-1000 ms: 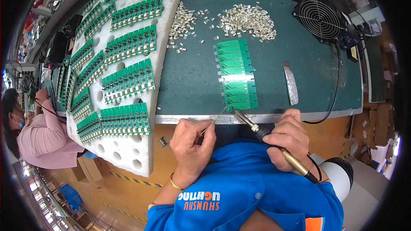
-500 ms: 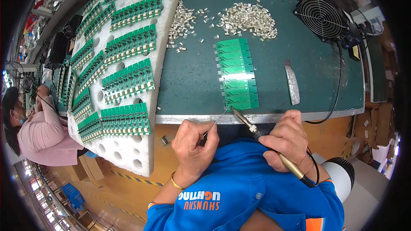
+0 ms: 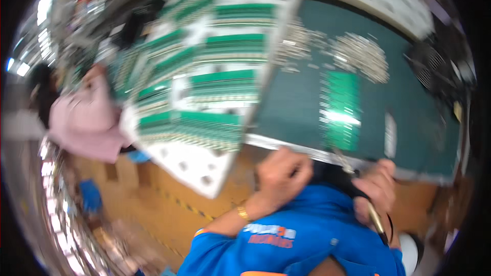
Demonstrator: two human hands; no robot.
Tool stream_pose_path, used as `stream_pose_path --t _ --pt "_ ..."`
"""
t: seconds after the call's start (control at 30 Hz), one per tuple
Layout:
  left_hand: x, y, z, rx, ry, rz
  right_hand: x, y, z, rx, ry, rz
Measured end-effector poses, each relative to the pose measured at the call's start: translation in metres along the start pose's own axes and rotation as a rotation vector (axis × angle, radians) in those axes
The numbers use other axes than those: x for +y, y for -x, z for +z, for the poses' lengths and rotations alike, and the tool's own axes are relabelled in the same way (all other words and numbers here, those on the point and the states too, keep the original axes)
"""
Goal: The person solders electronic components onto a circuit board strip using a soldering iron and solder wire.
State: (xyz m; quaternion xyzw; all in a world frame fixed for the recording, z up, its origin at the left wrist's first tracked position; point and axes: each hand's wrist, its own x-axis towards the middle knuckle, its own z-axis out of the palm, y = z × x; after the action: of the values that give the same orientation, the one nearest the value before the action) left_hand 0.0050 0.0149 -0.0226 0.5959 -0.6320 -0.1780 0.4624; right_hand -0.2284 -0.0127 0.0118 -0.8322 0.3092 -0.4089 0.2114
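My right hand (image 3: 377,188) is closed round a soldering iron (image 3: 376,220). Its metal tip slants up and left to the near end of a green circuit board panel (image 3: 343,92), though blur hides whether they touch. The panel lies on the green bench mat with a row of pins along its left side. Left of the iron, my left hand (image 3: 283,172) is in a pinch just off the bench edge. The thin solder wire in its fingers is clear in the earlier frame but lost in blur now.
White foam (image 3: 197,171) holding rows of populated circuit boards (image 3: 222,84) stands at left. Loose small connectors (image 3: 360,56) are heaped beyond the panel. Right of it lies a silvery strip (image 3: 390,135); a black fan (image 3: 434,66) stands farther right. A person in pink (image 3: 84,117) sits at far left.
The whole view has swung, so the bench and boards appear farther right, and the picture is blurred. Both hands keep their grips; the iron tip is still by the panel's near end.
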Motion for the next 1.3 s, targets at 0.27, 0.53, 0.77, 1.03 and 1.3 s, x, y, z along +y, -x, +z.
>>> stream_pose_path --t 0.27,0.53,0.77,1.03,1.3 --pt "-0.006 0.002 0.026 0.174 0.203 0.031 0.030 0.033 0.015 0.252 0.006 -0.081" --pt "-0.017 -0.004 0.033 0.303 0.204 0.086 0.057 0.040 0.024 0.280 0.011 -0.001" --pt "-0.022 -0.005 0.036 0.302 0.181 0.116 0.061 0.036 0.028 0.349 0.138 0.001" --pt "-0.020 -0.004 0.035 0.316 0.122 0.179 0.056 0.035 0.030 0.356 0.160 0.057" --pt "-0.026 -0.002 0.040 0.289 0.110 0.185 0.062 0.036 0.027 0.382 0.088 0.070"
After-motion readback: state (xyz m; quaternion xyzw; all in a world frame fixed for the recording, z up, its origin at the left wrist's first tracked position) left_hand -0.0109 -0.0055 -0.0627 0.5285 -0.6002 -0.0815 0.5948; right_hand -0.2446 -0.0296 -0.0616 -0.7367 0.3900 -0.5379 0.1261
